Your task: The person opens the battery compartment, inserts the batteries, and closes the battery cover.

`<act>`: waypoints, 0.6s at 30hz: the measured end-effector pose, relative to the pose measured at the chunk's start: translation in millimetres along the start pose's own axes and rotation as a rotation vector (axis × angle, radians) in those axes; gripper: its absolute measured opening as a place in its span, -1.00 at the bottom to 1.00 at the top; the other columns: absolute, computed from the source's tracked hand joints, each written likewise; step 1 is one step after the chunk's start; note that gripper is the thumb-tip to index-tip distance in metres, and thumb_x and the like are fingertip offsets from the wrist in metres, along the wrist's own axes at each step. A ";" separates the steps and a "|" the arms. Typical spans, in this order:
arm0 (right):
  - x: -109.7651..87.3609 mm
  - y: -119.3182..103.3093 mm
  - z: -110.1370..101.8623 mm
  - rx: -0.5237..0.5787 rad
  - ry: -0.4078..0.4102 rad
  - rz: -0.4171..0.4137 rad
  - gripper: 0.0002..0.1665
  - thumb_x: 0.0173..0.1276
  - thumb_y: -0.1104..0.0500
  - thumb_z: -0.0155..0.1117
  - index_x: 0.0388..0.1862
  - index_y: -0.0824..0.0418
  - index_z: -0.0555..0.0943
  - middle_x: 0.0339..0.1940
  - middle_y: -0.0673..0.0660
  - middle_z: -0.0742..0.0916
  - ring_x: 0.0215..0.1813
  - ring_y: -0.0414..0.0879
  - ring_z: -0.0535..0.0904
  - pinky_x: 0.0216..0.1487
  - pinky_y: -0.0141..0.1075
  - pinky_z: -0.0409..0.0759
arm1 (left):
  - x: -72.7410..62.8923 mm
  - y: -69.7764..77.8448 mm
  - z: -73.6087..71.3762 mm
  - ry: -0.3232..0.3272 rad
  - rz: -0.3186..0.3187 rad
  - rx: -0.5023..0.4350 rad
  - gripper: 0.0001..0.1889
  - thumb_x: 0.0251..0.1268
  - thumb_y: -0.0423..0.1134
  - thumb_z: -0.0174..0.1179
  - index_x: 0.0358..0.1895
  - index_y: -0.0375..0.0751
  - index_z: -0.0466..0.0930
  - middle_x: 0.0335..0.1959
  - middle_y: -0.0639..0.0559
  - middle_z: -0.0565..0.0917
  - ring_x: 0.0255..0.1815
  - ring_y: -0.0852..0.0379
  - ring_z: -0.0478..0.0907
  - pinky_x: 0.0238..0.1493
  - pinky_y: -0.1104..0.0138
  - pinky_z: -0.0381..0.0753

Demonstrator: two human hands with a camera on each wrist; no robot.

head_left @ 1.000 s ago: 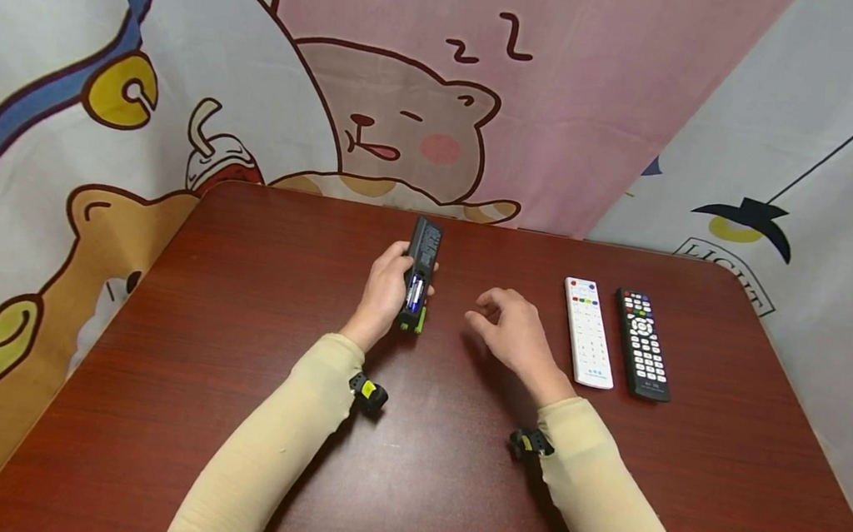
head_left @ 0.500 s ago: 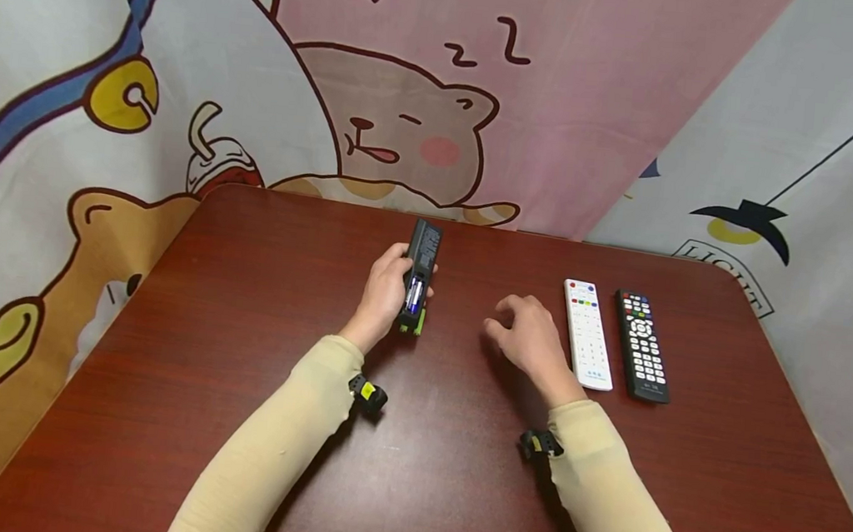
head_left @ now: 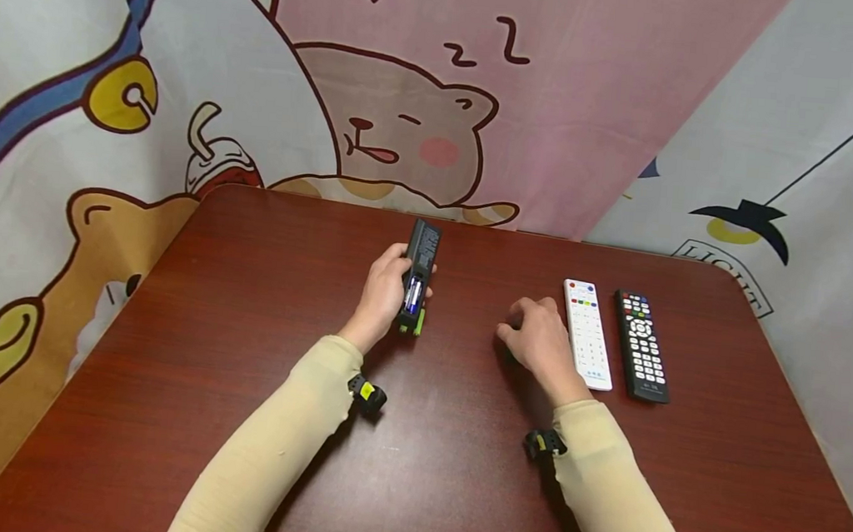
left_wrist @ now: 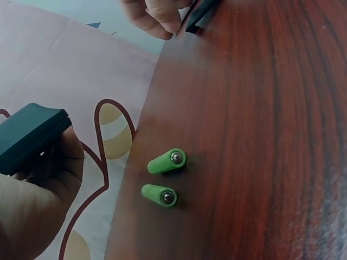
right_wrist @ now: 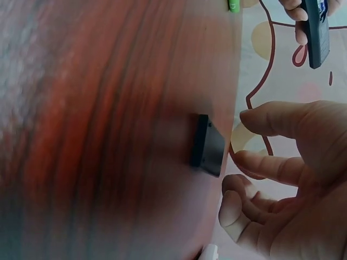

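My left hand (head_left: 383, 292) grips a black remote control (head_left: 422, 249), back side up, its battery compartment uncovered. Batteries with a blue and white look (head_left: 413, 293) sit inside that compartment. Two green batteries (left_wrist: 168, 161) lie side by side on the table below the remote. My right hand (head_left: 543, 339) hovers low left of the white remote control (head_left: 587, 333), fingers loosely bent and holding nothing. A small black plate, like a battery cover (right_wrist: 209, 146), lies on the table just off its fingertips in the right wrist view; the hand hides it in the head view.
Right of the white remote lies a second black remote (head_left: 642, 346), buttons up. The brown wooden table (head_left: 409, 482) ends at the back against a cartoon-printed curtain (head_left: 560, 101). Each wrist wears a small black camera on a strap.
My right hand has moved to the right, away from the held remote and closer to the white one, and has come lower. The left hand keeps its hold on the black remote, nearly still.
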State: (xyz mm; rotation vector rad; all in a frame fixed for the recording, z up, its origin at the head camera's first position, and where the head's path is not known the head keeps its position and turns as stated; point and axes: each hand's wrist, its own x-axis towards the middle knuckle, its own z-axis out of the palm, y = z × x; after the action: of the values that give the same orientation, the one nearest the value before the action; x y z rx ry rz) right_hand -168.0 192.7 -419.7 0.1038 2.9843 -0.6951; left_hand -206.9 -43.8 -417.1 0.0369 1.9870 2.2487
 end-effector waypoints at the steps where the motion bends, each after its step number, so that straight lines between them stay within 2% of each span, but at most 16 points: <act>1: 0.1 0.4 0.1 -0.005 -0.002 0.005 -0.58 0.36 0.12 0.36 0.09 0.37 0.63 0.10 0.43 0.52 -0.01 0.27 0.58 0.05 0.12 0.57 | -0.1 0.2 -0.1 0.000 -0.002 0.001 -0.59 0.59 -0.26 -0.30 0.28 -0.26 0.44 0.20 -0.41 0.62 -0.34 -0.03 0.67 -0.43 0.26 0.63; 18: 3.2 5.8 4.6 -0.051 -0.057 0.005 -0.54 0.36 0.13 0.41 0.09 0.42 0.59 0.08 0.46 0.53 0.01 0.29 0.57 0.09 0.12 0.56 | -0.1 0.2 -1.0 0.016 0.006 0.006 -0.60 0.56 -0.27 -0.28 0.24 -0.30 0.45 0.13 -0.35 0.67 -0.41 0.05 0.66 -0.44 0.26 0.64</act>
State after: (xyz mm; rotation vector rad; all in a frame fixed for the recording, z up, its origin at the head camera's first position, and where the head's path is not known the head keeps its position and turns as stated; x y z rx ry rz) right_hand -170.4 195.9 -426.6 0.0875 2.9434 -0.6108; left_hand -206.9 -44.8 -417.0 0.0252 2.0050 2.2536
